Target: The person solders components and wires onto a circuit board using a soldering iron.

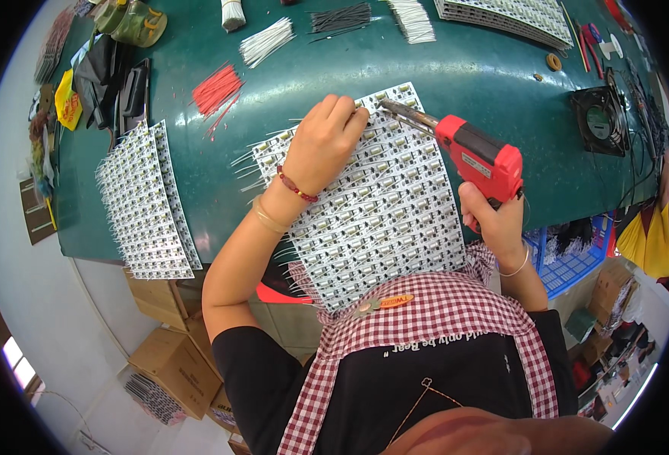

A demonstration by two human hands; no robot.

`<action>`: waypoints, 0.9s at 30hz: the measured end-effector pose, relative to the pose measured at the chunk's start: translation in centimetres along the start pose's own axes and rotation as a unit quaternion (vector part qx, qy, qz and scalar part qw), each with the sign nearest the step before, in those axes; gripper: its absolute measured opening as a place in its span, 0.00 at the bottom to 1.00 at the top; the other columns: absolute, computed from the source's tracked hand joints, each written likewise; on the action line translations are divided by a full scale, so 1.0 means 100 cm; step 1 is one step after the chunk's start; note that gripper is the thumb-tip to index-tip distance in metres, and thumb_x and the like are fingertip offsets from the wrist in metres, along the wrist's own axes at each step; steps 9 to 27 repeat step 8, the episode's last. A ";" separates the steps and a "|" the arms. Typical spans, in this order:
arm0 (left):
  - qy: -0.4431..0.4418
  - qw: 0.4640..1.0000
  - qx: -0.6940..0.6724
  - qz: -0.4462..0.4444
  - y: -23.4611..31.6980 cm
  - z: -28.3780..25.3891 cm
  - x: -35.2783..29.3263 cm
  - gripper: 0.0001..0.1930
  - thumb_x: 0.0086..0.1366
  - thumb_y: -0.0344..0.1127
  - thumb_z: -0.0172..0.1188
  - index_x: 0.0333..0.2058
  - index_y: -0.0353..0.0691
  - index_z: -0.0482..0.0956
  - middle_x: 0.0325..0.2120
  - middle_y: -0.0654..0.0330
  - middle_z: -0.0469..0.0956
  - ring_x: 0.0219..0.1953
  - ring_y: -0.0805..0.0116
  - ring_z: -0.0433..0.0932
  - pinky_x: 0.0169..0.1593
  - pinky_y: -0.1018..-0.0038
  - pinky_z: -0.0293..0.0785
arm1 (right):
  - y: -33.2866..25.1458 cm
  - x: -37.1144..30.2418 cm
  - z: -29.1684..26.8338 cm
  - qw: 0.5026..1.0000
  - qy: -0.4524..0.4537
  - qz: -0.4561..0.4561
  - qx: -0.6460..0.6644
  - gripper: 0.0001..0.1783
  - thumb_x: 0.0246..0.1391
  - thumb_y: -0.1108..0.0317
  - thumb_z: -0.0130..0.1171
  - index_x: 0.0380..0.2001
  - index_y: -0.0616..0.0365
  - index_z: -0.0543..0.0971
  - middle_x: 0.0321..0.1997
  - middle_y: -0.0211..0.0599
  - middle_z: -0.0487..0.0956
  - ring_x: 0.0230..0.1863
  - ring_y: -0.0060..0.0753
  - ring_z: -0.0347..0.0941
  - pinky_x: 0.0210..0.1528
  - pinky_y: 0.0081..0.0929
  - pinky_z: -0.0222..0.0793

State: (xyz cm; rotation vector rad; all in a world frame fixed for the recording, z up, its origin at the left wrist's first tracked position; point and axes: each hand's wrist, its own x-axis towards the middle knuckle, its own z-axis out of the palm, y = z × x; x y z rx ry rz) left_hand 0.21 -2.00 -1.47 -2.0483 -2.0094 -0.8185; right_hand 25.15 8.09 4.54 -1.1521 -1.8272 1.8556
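A white circuit board panel (pixel 380 189) with rows of small parts lies in front of me, its near edge against my apron. White wires stick out along its left side. My right hand (pixel 494 216) is wrapped round the handle of a red and black soldering gun (pixel 480 155). The gun's metal tip points left, at the panel's far edge. Just left of that tip, my left hand (pixel 328 136) rests over the panel with its fingers pinched together. What they hold, if anything, is hidden.
Red wires (pixel 217 91), white wires (pixel 266 42) and black wires (pixel 340 20) lie in bundles across the green table (pixel 334 64). More panels (pixel 145 201) sit at the left; a stack of boards (pixel 509 21) lies far right. A black fan (pixel 601 120) stands at the right.
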 end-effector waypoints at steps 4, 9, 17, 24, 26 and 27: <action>-0.001 1.000 -0.001 0.001 0.000 0.000 0.001 0.13 0.47 0.20 0.57 0.34 0.35 0.78 0.27 0.58 0.68 0.30 0.62 0.71 0.34 0.70 0.72 | 0.001 0.000 -0.003 0.999 0.019 -0.011 0.048 0.10 0.53 0.67 0.66 0.31 0.62 0.79 0.21 0.25 0.75 0.18 0.14 0.69 0.20 0.16 0.65; -0.003 1.000 0.001 0.001 -0.001 0.000 0.001 0.13 0.47 0.20 0.57 0.34 0.35 0.78 0.27 0.58 0.68 0.30 0.62 0.71 0.34 0.70 0.72 | 0.003 0.000 -0.003 1.000 0.010 -0.011 0.026 0.10 0.53 0.67 0.66 0.32 0.62 0.79 0.21 0.26 0.76 0.18 0.14 0.69 0.20 0.16 0.66; -0.003 1.000 0.001 0.001 -0.001 0.000 0.001 0.13 0.47 0.20 0.57 0.34 0.35 0.78 0.27 0.58 0.68 0.30 0.62 0.71 0.34 0.70 0.72 | 0.003 0.000 -0.003 1.000 0.010 -0.011 0.026 0.10 0.53 0.67 0.66 0.32 0.62 0.79 0.21 0.26 0.76 0.18 0.14 0.69 0.20 0.16 0.66; -0.003 1.000 0.001 0.001 -0.001 0.000 0.001 0.13 0.47 0.20 0.57 0.34 0.35 0.78 0.27 0.58 0.68 0.30 0.62 0.71 0.34 0.70 0.72 | 0.003 0.000 -0.003 1.000 0.010 -0.011 0.026 0.10 0.53 0.67 0.66 0.32 0.62 0.79 0.21 0.26 0.76 0.18 0.14 0.69 0.20 0.16 0.66; -0.003 1.000 0.001 0.001 -0.001 0.000 0.001 0.13 0.47 0.20 0.57 0.34 0.35 0.78 0.27 0.58 0.68 0.30 0.62 0.71 0.34 0.70 0.72 | 0.003 0.000 -0.003 1.000 0.010 -0.011 0.026 0.10 0.53 0.67 0.66 0.32 0.62 0.79 0.21 0.26 0.76 0.18 0.14 0.69 0.20 0.16 0.66; -0.003 1.000 0.001 0.001 -0.001 0.000 0.001 0.13 0.47 0.20 0.57 0.34 0.35 0.78 0.27 0.58 0.68 0.30 0.62 0.71 0.34 0.70 0.72 | 0.003 0.000 -0.003 1.000 0.010 -0.011 0.026 0.10 0.53 0.67 0.66 0.32 0.62 0.79 0.21 0.26 0.76 0.18 0.14 0.69 0.20 0.16 0.66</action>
